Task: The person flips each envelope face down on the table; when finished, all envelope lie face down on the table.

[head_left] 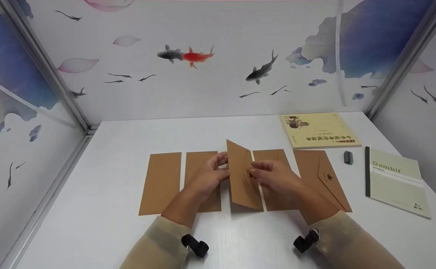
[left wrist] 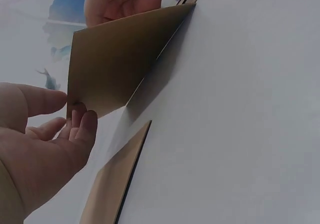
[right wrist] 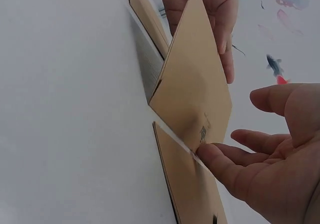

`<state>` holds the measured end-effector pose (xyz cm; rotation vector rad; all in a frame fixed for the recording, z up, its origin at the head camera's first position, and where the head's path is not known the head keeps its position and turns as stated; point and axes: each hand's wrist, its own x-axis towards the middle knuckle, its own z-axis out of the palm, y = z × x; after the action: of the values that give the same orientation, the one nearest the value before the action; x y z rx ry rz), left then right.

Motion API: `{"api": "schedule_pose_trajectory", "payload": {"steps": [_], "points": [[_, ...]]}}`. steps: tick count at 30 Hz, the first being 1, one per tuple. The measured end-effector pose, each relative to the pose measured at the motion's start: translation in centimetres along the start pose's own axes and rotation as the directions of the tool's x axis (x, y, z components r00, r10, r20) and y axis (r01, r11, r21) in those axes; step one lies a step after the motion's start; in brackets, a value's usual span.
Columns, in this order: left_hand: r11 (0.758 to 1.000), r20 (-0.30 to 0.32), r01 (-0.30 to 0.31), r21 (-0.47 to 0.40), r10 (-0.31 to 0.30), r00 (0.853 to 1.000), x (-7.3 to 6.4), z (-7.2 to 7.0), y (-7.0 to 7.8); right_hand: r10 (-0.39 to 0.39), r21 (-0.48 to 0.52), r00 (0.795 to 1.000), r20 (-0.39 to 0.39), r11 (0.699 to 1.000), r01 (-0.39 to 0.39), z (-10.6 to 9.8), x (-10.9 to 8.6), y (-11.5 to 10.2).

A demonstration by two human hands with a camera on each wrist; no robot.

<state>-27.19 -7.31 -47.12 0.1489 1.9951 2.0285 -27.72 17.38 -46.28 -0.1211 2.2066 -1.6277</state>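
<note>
A brown kraft envelope (head_left: pixel 241 175) stands tilted between the two hands. Its left long edge is raised, and its right edge is down by the table. The flap and a small dark print face right. At the back of it, my left hand (head_left: pixel 207 175) touches the raised edge, fingers loosely bent; no finger shows over the front face. On the front, fingertips of my right hand (head_left: pixel 278 177) touch near the print. In the right wrist view, the right thumb stands apart from the envelope (right wrist: pixel 192 74). In the left wrist view, the left hand (left wrist: pixel 47 139) is beside the envelope's plain back (left wrist: pixel 110 59).
Two plain-side envelopes (head_left: pixel 160 183) (head_left: pixel 203 157) lie to the left. Two flap-side envelopes (head_left: pixel 272 155) (head_left: pixel 317 175) lie right. A yellow book (head_left: pixel 321 129), a small dark block (head_left: pixel 348 157) and a Gambit notebook (head_left: pixel 397 183) are farther right. Printed walls enclose the white table (head_left: pixel 91 194).
</note>
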Motion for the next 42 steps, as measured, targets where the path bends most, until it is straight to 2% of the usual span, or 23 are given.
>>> {"api": "schedule_pose_trajectory", "payload": {"steps": [4,7,9,13,16,22,26,30,36,42], "points": [[1.000,0.033,-0.024,-0.016,0.025,0.999,-0.2,0.3,0.2,-0.015,0.095,1.000,0.011,0.995,0.014,0.7,-0.2,-0.3],[0.999,0.068,-0.038,-0.015,0.039,0.997,-0.4,0.6,0.3,-0.032,0.192,0.999,0.027,0.981,0.027,1.2,-0.4,-0.6],[0.999,0.095,-0.046,0.010,0.045,0.994,-0.5,0.8,0.3,-0.058,0.227,0.997,0.045,0.973,0.046,1.4,-0.5,-0.7],[0.995,0.124,-0.014,0.099,0.002,0.992,-0.6,1.2,0.1,-0.108,0.235,0.991,0.076,0.968,0.088,1.8,-0.8,-0.8],[0.987,0.113,0.020,0.158,-0.038,0.993,-0.6,1.2,-0.3,-0.118,0.241,0.990,0.083,0.966,0.095,2.0,-0.9,-0.9],[0.976,0.079,0.051,0.212,-0.069,0.994,-0.4,1.1,-0.8,-0.103,0.287,0.994,0.046,0.954,0.086,2.1,-0.8,-1.0],[0.968,0.019,0.088,0.236,-0.095,0.995,-0.4,1.0,-0.8,-0.117,0.329,0.993,0.005,0.938,0.109,1.9,-0.5,-0.9],[0.965,-0.051,0.112,0.237,-0.103,0.993,-0.4,1.0,-0.7,-0.112,0.284,0.992,-0.057,0.951,0.123,1.2,-0.1,-0.3],[0.969,-0.071,0.092,0.230,-0.078,0.994,-0.5,0.9,-0.6,-0.050,0.106,0.986,-0.157,0.992,0.067,0.2,0.6,0.4],[0.965,-0.089,0.103,0.241,-0.083,0.993,-0.7,0.8,-0.4,0.023,-0.045,0.989,-0.148,0.999,-0.030,-0.4,0.7,0.7]]}}
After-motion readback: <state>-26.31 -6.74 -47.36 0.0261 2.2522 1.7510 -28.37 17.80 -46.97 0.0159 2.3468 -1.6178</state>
